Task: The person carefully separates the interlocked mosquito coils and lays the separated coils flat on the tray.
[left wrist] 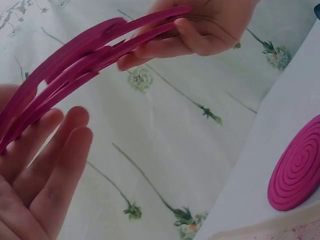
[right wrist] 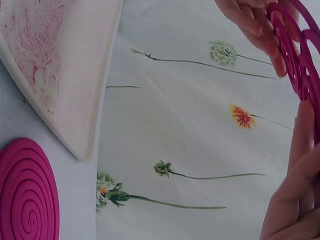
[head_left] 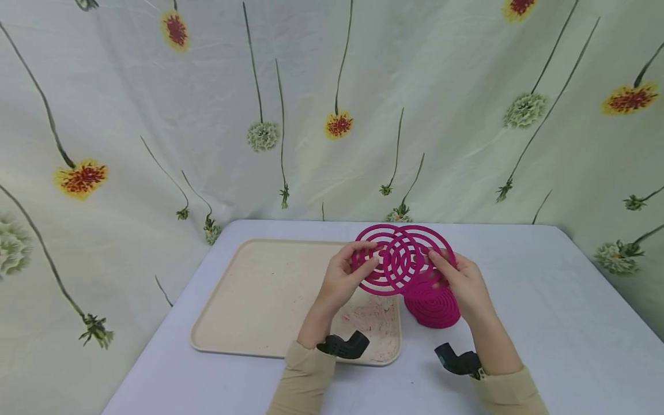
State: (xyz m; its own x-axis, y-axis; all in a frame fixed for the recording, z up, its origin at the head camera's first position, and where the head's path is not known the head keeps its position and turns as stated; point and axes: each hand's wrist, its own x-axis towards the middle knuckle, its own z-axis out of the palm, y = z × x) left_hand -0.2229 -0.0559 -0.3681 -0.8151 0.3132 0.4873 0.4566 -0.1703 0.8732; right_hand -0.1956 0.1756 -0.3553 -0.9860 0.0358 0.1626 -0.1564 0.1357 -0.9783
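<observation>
Both hands hold up a magenta openwork piece of concentric rings, its two round halves overlapping in the head view. My left hand pinches its left edge between thumb and fingers, over the tray's right part. On the opposite edge, my right hand grips with the thumb in front. Seen from the left wrist, the piece is nearly edge-on, as thin stacked bands. Just below it, a solid magenta spiral disc lies flat on the table, partly hidden by the held rings in the head view.
A cream tray sits on the white-covered table, left of the disc. Reddish smears mark the tray's right end. Behind the table hangs a pale cloth printed with flowers. Each wrist wears a black camera mount.
</observation>
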